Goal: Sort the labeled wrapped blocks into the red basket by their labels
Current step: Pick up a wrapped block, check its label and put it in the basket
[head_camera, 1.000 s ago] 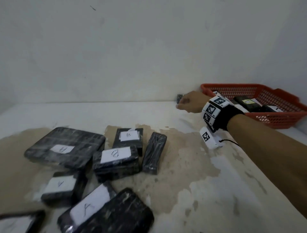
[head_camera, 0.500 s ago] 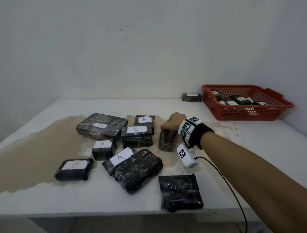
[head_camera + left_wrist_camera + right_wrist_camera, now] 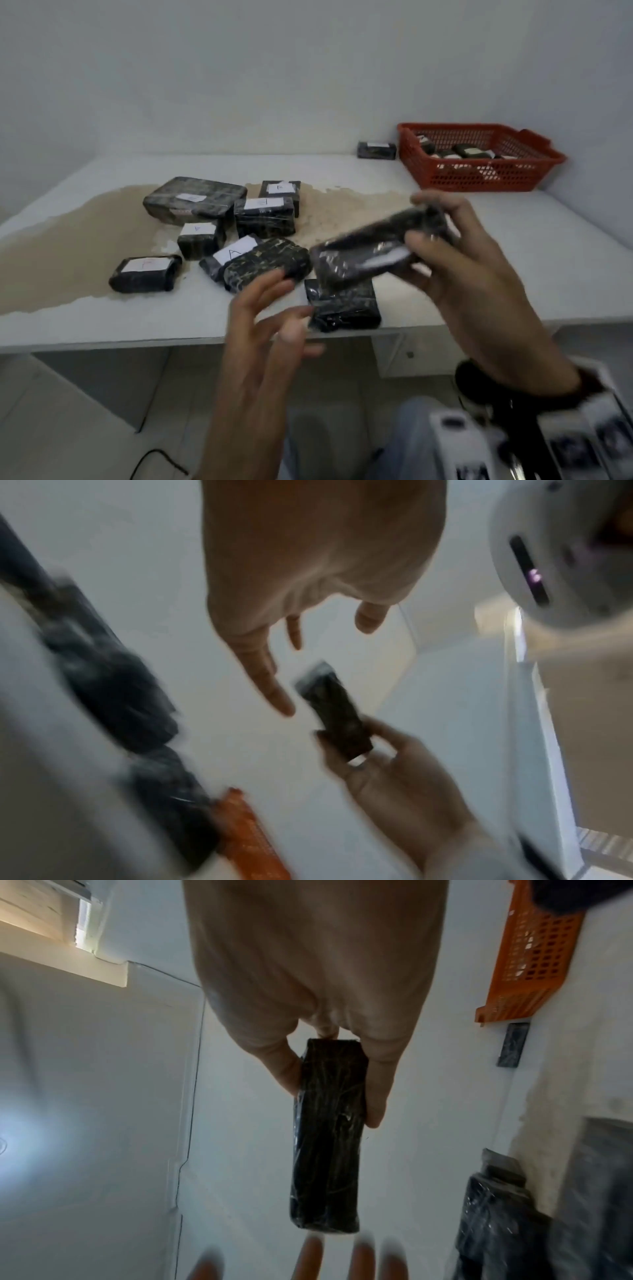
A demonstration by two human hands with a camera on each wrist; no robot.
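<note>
My right hand (image 3: 442, 236) grips one end of a long black wrapped block (image 3: 370, 253) and holds it in the air above the table's front edge, tilted; thumb and fingers clamp its sides in the right wrist view (image 3: 329, 1123). A sliver of white label shows on its underside. My left hand (image 3: 270, 308) is open with spread fingers just below and left of the block (image 3: 334, 715), not touching it. The red basket (image 3: 479, 174) stands at the table's back right with several wrapped blocks inside.
Several black wrapped blocks with white labels lie in a cluster (image 3: 219, 226) at the table's left-middle; one unlabeled-side block (image 3: 346, 308) sits at the front edge. A lone block (image 3: 376, 150) rests by the wall left of the basket. A brown stained patch (image 3: 68, 240) covers the left tabletop.
My right hand came back from near the basket, took the long block lying beside the cluster and lifted it toward me. My left hand has come up into view beneath it.
</note>
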